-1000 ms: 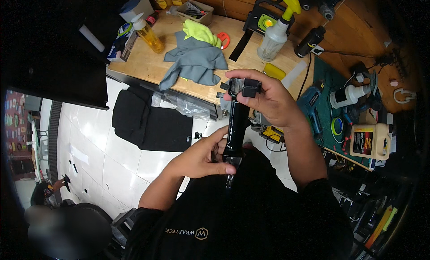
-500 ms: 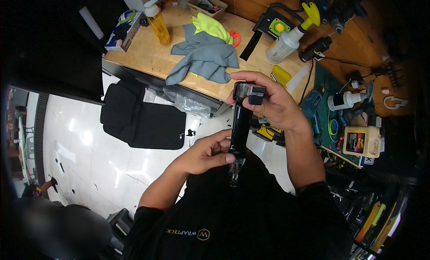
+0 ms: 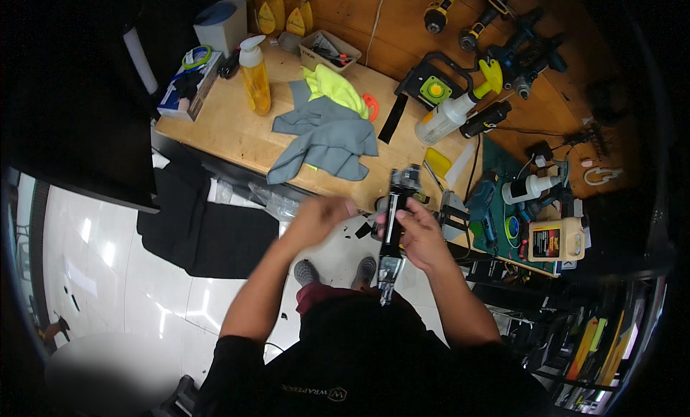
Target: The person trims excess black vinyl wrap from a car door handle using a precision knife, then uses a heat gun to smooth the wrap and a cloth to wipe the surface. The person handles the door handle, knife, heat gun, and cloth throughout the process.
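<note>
My right hand (image 3: 425,236) grips a glossy black handle-shaped part (image 3: 392,226) by its middle, the thumb lying across it. The part stands nearly lengthwise before me, with a blocky bracket at its far end and a shiny, clear-looking piece at its near end. To its left, apart from it, is my left hand (image 3: 320,219); the fingers look bent but are smeared by motion, so what they hold, if anything, cannot be made out.
On the wooden workbench (image 3: 223,133) lie a grey cloth (image 3: 327,137), a yellow-green cloth (image 3: 334,90), a pump bottle (image 3: 255,76), a spray bottle (image 3: 445,119) and a work light (image 3: 435,86). A black mat (image 3: 230,237) lies on the white floor. Drills hang at the back right.
My left hand has let go of the part and moved left, away from it. My right hand has shifted from the part's far end to its middle. The view has moved back, showing my feet.
</note>
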{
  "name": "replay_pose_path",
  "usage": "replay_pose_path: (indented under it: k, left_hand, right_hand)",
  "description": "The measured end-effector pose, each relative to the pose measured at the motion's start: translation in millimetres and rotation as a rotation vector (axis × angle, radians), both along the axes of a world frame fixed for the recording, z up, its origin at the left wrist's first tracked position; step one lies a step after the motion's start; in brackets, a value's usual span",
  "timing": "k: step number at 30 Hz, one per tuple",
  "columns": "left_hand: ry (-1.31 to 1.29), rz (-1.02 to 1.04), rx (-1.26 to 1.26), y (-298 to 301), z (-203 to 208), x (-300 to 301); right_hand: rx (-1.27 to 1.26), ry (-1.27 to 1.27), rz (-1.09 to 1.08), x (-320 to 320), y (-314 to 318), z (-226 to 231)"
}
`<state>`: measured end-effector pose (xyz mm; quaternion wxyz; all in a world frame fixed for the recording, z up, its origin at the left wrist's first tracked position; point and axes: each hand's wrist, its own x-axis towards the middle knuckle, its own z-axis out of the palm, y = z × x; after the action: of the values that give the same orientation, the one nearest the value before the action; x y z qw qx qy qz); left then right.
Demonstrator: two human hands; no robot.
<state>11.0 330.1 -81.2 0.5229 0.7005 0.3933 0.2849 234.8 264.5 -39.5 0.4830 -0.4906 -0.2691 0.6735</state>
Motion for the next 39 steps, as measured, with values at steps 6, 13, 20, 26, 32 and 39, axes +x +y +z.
replay_pose_path:
  k: [6, 13, 20, 26, 32, 39]
  left_hand:
    - [0.820, 0.312, 0.635, 137, -76, 17]
    - [-0.118, 0.279, 0.106, 135, 86, 59]
    - [0.016, 0.072, 0.560, -38, 130, 146]
    - [-0.196, 0.289, 0.067, -63, 95, 204]
    - [-0.178, 0.681, 0.195, -92, 105, 217]
    - [0.206, 0.583, 0.555, -122, 94, 150]
  right_hand:
    - [-0.010, -0.108, -0.226, 29, -21, 36]
    - [0.067, 0.186, -0.355, 83, -20, 37]
    - [0.291, 0.420, -0.325, 95, 10, 42]
    - [0.030, 0.310, 0.070, 116, -16, 33]
    - [0.635, -0.203, 0.322, 113, -49, 35]
    - [0.559, -0.034, 0.498, 117, -84, 64]
